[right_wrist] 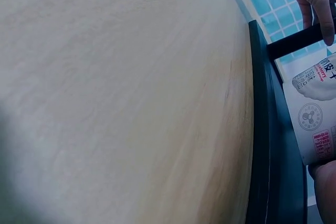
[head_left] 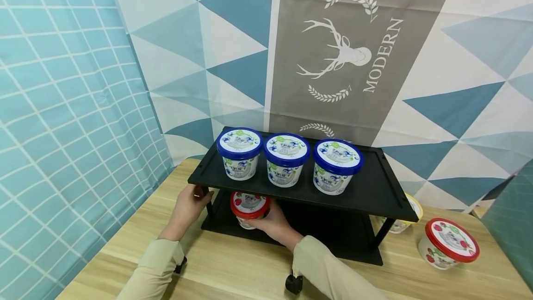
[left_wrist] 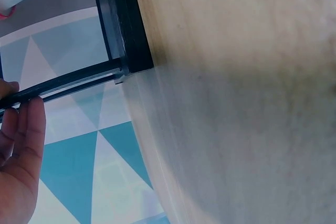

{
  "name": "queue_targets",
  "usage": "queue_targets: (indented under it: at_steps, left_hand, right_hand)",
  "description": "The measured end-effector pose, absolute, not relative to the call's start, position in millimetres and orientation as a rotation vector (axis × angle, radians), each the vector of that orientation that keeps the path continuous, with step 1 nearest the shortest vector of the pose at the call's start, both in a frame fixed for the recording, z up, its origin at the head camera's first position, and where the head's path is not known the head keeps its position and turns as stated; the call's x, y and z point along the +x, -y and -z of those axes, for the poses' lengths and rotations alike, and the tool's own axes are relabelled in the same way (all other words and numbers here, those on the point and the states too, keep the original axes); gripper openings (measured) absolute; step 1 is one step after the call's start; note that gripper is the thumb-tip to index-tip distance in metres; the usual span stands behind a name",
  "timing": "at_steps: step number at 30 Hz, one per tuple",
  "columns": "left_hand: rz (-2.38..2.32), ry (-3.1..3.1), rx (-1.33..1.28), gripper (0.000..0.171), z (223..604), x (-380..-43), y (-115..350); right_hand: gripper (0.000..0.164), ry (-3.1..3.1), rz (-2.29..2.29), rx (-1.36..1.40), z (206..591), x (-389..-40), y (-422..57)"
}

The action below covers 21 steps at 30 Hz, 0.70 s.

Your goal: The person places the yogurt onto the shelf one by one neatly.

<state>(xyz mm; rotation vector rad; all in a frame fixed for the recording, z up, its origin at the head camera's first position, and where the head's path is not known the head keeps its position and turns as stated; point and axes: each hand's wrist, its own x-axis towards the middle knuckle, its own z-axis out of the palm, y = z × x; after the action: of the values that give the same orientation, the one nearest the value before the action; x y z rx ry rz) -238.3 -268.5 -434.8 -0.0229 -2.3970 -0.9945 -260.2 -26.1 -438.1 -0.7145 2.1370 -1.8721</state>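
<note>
A black two-tier shelf (head_left: pixel 376 175) stands on the table. My left hand (head_left: pixel 186 212) grips its front left post (left_wrist: pixel 79 78), fingers on one side and thumb on the other in the left wrist view. My right hand (head_left: pixel 276 225) reaches under the upper tier and holds a white tub with a red lid (head_left: pixel 250 203). This tub is upright at the left end of the lower tier. Its printed side (right_wrist: pixel 314 121) shows in the right wrist view; whether its base touches the tier is hard to tell.
Three blue-lidded tubs (head_left: pixel 286 160) stand in a row on the upper tier. Right of the shelf, another red-lidded tub (head_left: pixel 447 243) sits on the wooden table (head_left: pixel 233 270). A yellow-lidded tub (head_left: pixel 401 226) is partly hidden behind the right post. Patterned cloth hangs behind.
</note>
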Motion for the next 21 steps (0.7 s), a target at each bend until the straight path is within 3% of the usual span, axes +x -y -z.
queue_targets:
  at_steps: [13,21]
  left_hand:
    - [0.983,2.394,-0.011,0.029,434,-239,268]
    - [0.982,2.381,-0.024,0.028,435,-239,268]
  right_hand:
    - [0.07,-2.104,1.863,-0.722,433,-261,37]
    - [0.072,-2.12,1.858,-0.671,452,-272,49]
